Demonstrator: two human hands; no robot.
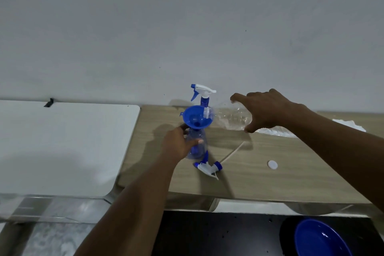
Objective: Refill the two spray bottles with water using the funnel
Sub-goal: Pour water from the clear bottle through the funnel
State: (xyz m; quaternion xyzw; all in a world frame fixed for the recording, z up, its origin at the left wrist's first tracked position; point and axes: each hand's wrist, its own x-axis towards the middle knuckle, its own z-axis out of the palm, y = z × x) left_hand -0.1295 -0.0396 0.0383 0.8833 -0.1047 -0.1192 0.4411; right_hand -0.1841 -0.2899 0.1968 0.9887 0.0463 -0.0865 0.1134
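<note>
A clear spray bottle stands on the wooden table with a blue funnel in its neck. My left hand grips this bottle's body. My right hand holds a clear plastic water bottle tipped sideways, its mouth over the funnel rim. Behind them stands the second spray bottle with its white and blue trigger head on. A loose trigger head with its dip tube lies on the table in front of the funnelled bottle.
A white bottle cap lies on the wood to the right. Crumpled clear plastic sits behind my right arm. A white table adjoins on the left. A blue bowl sits below the front edge at the lower right.
</note>
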